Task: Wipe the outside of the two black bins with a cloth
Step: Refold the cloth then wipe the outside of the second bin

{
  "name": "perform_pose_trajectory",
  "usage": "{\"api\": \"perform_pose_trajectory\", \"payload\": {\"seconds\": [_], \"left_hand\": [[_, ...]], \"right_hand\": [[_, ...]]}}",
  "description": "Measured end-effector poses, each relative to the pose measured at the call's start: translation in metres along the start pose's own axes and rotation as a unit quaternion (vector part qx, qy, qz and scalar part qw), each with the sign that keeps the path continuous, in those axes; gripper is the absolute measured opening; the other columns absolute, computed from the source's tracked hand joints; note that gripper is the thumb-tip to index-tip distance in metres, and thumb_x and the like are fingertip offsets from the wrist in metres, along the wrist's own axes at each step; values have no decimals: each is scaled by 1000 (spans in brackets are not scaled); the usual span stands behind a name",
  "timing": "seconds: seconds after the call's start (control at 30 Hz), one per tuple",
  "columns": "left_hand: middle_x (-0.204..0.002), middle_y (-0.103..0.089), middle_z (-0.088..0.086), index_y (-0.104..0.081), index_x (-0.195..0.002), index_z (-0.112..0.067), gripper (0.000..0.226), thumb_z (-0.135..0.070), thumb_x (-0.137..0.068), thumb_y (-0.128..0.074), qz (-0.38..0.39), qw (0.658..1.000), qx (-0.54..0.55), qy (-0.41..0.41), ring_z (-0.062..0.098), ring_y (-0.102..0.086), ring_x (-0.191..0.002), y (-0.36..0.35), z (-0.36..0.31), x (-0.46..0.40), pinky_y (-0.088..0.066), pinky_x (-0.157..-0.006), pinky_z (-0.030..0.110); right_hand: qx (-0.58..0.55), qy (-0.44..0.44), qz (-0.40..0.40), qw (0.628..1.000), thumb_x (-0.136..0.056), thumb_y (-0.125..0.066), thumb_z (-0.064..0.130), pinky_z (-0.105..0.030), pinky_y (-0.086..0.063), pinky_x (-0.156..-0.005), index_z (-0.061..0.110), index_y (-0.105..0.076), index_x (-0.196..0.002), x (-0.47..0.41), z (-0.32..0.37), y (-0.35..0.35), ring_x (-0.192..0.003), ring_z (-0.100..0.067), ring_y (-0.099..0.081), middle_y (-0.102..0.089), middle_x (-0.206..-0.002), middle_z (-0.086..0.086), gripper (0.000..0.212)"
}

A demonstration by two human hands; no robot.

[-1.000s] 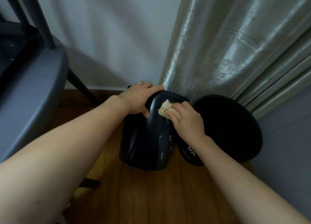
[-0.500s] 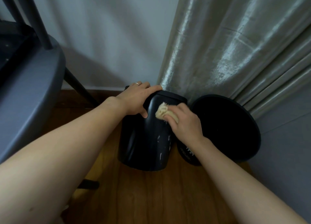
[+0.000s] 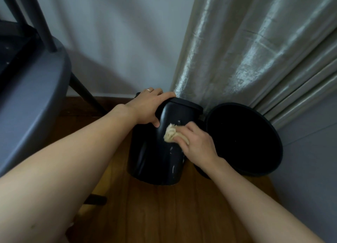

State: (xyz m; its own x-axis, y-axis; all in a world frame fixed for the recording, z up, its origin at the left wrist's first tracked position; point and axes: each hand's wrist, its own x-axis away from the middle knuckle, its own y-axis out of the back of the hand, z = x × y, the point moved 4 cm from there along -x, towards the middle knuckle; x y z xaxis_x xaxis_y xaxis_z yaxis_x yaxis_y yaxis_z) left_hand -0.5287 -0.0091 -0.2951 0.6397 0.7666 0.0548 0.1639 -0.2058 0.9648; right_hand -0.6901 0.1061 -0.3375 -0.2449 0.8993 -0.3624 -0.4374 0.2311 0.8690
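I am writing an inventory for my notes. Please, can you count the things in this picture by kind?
Black bins: 2, one held and one open
Cloth: 1
Hands: 2, left, right
Chair: 1
Curtain: 1
Total: 7

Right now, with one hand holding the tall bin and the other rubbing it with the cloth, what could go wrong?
1. The tall black bin looks tilted and is steadied only by the left hand on its rim; hard rubbing could tip it or slide it on the wooden floor.
2. The right hand and cloth work close to the round black bin, which may get knocked.
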Motion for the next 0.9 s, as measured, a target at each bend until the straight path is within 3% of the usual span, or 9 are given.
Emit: {"api": "perform_pose_trajectory", "payload": {"seconds": [0.23,0.33,0.43,0.77,0.9], "left_hand": [[-136,-35,-2,-25,-139,-36,99,-23,-59,-83,17,996,62,66,30,-26,-130,-1,-6,-1,-25,-102,69],[-123,-38,-1,-21,-141,-51,107,-36,-59,-87,25,995,55,86,31,-27,-126,-1,-9,-3,-27,-99,67],[-108,-34,-3,-25,-137,-56,101,-36,-60,-88,25,994,60,83,29,-29,-119,-1,-8,-6,-31,-96,60],[-109,-30,-4,-21,-142,-57,103,-38,-65,-86,5,996,73,55,19,-26,-108,-2,0,0,-33,-97,54],[-108,-26,-5,-18,-144,-55,104,-38,-66,-85,10,997,62,52,24,-29,-115,-2,2,3,-32,-99,56]], "right_hand": [[-12,10,17,1000,-90,-61,38,-39,-55,-52,25,-65,-116,0,-1,-8,-74,-18,-60,-55,-95,3,29],[-15,20,19,1000,-90,-62,37,-38,-54,-52,22,-66,-116,2,0,-9,-74,-17,-59,-55,-94,2,29],[-17,24,14,999,-91,-57,41,-37,-54,-51,22,-66,-116,2,2,-9,-74,-16,-59,-56,-95,2,32],[24,65,28,997,-92,-55,43,-37,-54,-48,22,-67,-113,5,0,-7,-72,-15,-59,-55,-92,1,32],[35,-2,-33,999,-91,-61,35,-39,-53,-50,22,-67,-112,-21,-2,9,-71,-23,-61,-55,-92,-2,25]]}}
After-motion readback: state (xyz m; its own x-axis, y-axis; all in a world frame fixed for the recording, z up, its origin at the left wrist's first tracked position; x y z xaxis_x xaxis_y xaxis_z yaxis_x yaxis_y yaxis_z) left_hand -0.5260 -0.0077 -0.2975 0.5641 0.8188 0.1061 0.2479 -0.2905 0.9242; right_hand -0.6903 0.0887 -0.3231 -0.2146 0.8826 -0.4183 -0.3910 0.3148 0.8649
